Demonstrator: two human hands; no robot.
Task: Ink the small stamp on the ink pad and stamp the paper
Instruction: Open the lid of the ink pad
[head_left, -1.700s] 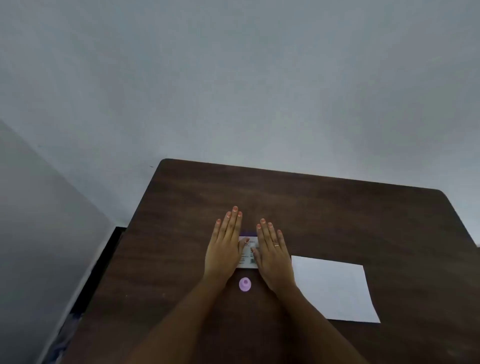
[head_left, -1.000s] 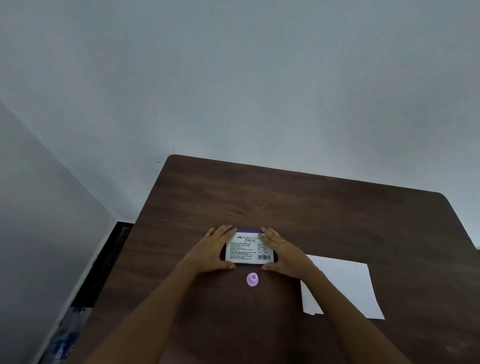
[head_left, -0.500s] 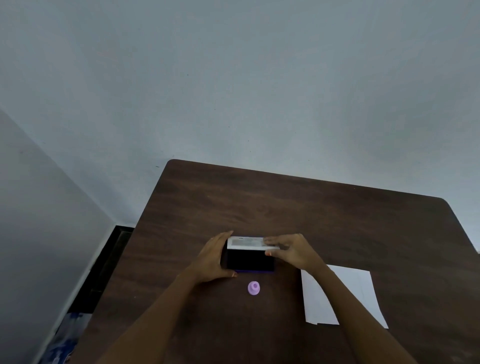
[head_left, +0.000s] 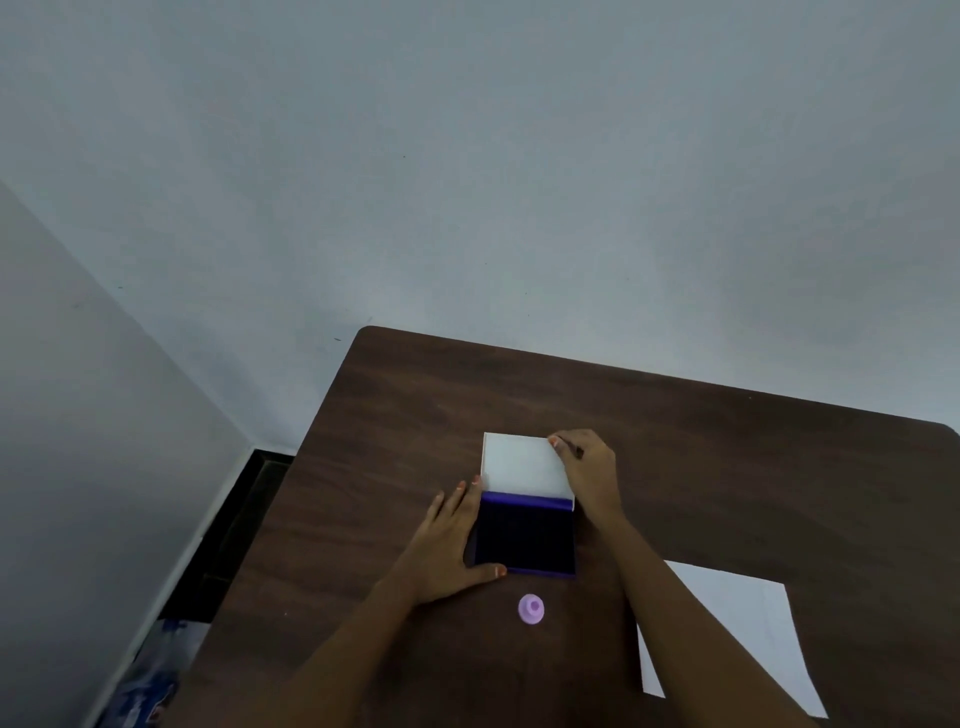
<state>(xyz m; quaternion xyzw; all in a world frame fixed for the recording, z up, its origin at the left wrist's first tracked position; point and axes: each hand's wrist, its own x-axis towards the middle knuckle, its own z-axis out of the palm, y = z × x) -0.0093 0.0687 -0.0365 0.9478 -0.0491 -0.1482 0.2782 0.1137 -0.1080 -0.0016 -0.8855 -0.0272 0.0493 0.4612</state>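
Note:
The ink pad (head_left: 524, 535) lies open in the middle of the dark wooden table (head_left: 727, 467), its dark purple pad exposed. Its white lid (head_left: 522, 462) is swung back to the far side. My right hand (head_left: 589, 473) pinches the lid's far right corner. My left hand (head_left: 449, 540) rests flat against the left side of the pad's base, thumb along its near edge. The small pink stamp (head_left: 531, 608) stands alone just in front of the pad. The white paper (head_left: 737, 634) lies at the near right, partly under my right forearm.
A pale wall rises behind the table. To the left of the table there is a dark gap along the floor, and a blue and white object (head_left: 150, 675) lies at the lower left.
My hands moved from lying flat on the closed ink pad to its sides. My right hand then lifted the lid and swung it back, baring the purple pad. The stamp and paper stayed put.

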